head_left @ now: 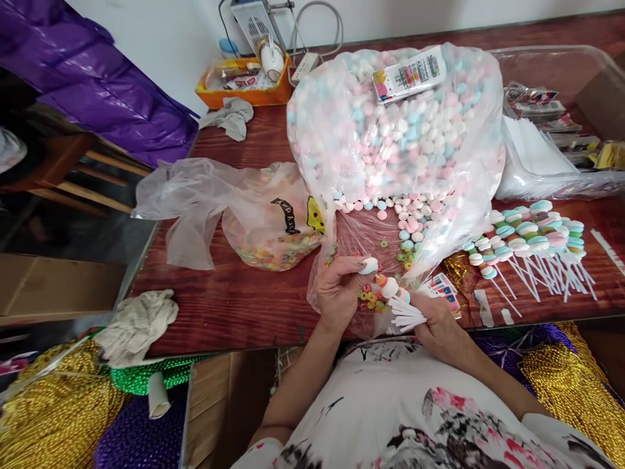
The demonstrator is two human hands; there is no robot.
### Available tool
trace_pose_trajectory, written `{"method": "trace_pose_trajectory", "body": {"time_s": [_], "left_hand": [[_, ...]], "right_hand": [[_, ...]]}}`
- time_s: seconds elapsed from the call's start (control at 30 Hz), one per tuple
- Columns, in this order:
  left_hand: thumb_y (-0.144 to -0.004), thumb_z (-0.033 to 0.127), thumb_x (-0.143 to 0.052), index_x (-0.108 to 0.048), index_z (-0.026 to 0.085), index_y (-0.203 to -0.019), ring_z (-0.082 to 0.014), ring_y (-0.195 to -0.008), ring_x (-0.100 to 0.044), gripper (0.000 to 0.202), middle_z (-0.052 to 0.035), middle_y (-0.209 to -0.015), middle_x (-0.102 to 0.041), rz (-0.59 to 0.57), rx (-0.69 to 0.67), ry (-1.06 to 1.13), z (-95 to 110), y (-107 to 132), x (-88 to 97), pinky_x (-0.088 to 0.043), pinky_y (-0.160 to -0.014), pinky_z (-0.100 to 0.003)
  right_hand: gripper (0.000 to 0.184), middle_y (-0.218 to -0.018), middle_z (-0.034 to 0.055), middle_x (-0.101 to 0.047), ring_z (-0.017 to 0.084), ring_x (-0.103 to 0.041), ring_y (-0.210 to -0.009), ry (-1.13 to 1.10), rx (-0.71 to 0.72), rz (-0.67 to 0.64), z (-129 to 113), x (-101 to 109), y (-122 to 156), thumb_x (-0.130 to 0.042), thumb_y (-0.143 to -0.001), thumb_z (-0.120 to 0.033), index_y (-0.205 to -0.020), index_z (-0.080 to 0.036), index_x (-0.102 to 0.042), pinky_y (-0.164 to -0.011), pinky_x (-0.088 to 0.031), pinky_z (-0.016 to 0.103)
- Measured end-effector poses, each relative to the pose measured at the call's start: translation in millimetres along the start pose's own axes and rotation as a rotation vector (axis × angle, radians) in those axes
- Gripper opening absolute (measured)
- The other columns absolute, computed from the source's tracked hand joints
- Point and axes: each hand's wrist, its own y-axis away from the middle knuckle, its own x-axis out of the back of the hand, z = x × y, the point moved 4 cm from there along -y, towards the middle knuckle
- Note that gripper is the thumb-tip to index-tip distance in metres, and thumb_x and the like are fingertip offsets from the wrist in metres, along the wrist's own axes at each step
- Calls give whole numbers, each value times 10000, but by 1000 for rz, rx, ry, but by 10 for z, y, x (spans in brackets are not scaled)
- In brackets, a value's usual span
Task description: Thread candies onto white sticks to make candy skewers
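Between thumb and finger, my left hand (pixel 340 290) pinches a pale blue and white marshmallow (pixel 370 266). A bundle of white sticks (pixel 407 314) is gripped in my right hand (pixel 437 324), with a skewer of white marshmallow and coloured rings (pixel 389 286) pointing up toward the left hand. Loose ring candies (pixel 372 301) lie on clear plastic below the hands. Just beyond them, a big clear bag (pixel 336 130) of pink, white and blue marshmallows lies open toward me, some of them spilling from its mouth. Finished-looking marshmallow skewers (pixel 532 234) are piled to the right.
A tied bag of ring candies (pixel 273 254) lies left of the big bag. A clear plastic bin (pixel 605 179) holds white sticks and packets at the right. An orange box (pixel 244 96) and grey cloths (pixel 146 319) sit at the left. Bead strands (pixel 53 417) hang below the table edge.
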Motion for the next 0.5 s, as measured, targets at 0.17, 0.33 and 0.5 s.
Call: {"method": "trace_pose_trajectory", "body": {"time_s": [0.17,0.33,0.5], "left_hand": [[-783,260,-875,-767,270,-827,-216,-919,-775,116,-17,-950,-808,-13,-123,-144,-8,52,10,-658,-861,-426],[-845,214,-811,-745,256,-868,-232,-950,-785,81,-25,-1020,-809,-90,-211,-112,41,101,-54,-662,-846,-436],[-847,204,-806,-735,330,-1034,-266,-1108,-743,236,-22,-1162,-770,-144,-206,-39,224,108,-141,-632,-963,-506]], "right_hand": [[224,-670,-21,-588,136,-490,-572,-150,48,20,-29,-72,-13,-433,-836,-39,-824,-217,-568,-592,-380,254],[218,-665,-37,-532,123,-457,-570,-231,72,63,-32,-179,-23,-436,-860,-34,-806,-227,-522,-584,-367,250],[238,-646,-42,-485,131,-453,-564,-265,31,101,9,-182,-40,-419,-895,-51,-768,-240,-487,-583,-369,254]]}}
